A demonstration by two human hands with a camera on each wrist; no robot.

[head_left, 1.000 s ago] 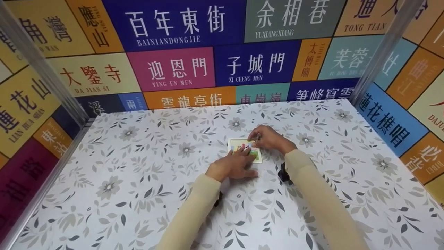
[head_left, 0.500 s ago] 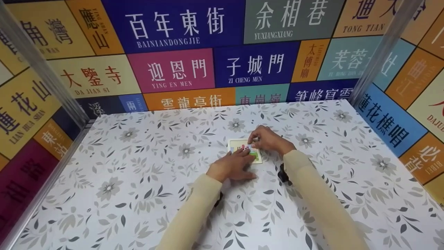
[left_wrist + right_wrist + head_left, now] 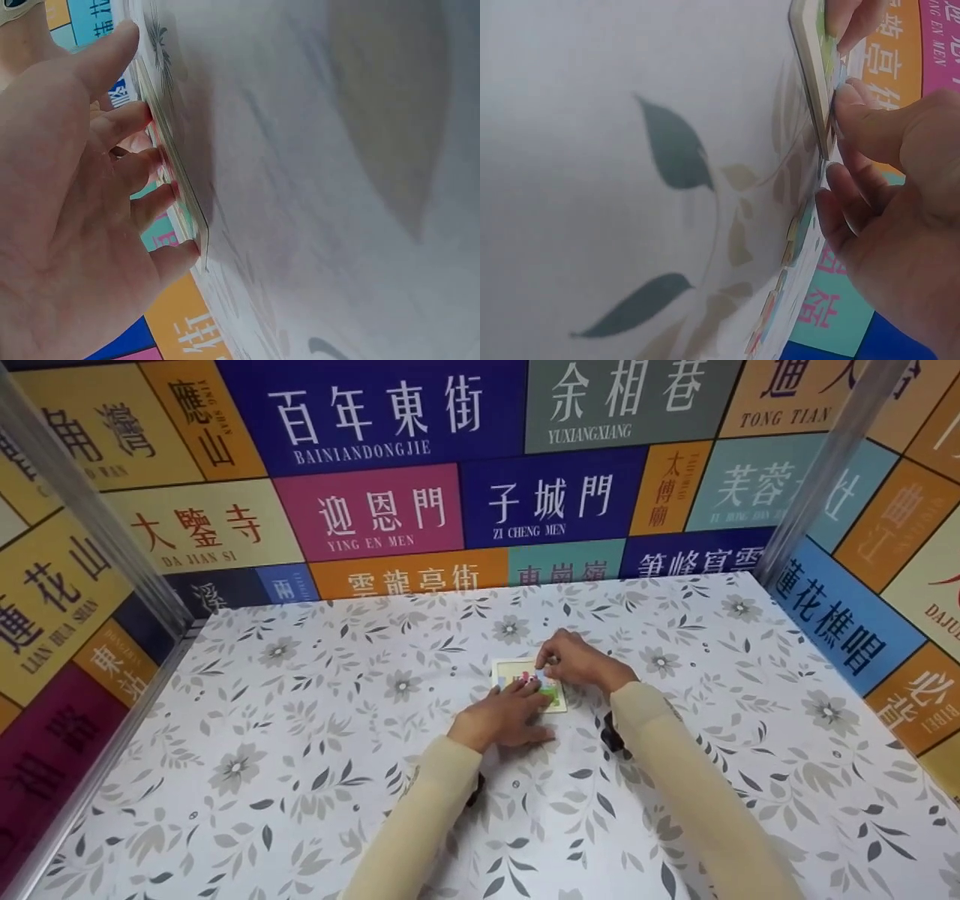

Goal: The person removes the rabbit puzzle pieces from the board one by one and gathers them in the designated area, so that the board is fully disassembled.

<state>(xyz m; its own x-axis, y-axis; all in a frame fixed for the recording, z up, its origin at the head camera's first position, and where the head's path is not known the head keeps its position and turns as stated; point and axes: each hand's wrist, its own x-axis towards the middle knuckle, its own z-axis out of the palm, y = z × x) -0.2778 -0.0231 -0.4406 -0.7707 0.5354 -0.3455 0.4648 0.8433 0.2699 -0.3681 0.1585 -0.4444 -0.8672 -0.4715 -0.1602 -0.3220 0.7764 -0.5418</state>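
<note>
Now, right at the heart of it, one small flat picture board (image 3: 516, 670), cream-bordered and printed in red, blue and green, lies flat on the table, a little right of centre. Two bare hands are on it! The left hand (image 3: 508, 718) comes in from the near side, fingers spread, four fingertips down on the board's picture and the thumb out beyond its near edge. Over at the far right corner, the right hand (image 3: 577, 660) has its thumb and forefinger bent close together, tips at the board; whether they pinch anything, I cannot tell.

Look in the right wrist view: at least two thin, coloured flat pieces (image 3: 801, 231) with tan edges lie near that hand, their exact number unclear. Moving outward, two cream long sleeves (image 3: 424, 817) cover the arms, with two black wrist devices (image 3: 613, 733), one under each cuff. Below everything spreads one white tabletop (image 3: 337, 817) printed with grey leaves and flowers. Behind, two pale upright posts (image 3: 817, 484) frame a wall of multicoloured rectangular sign panels (image 3: 367, 510) bearing Chinese characters.
</note>
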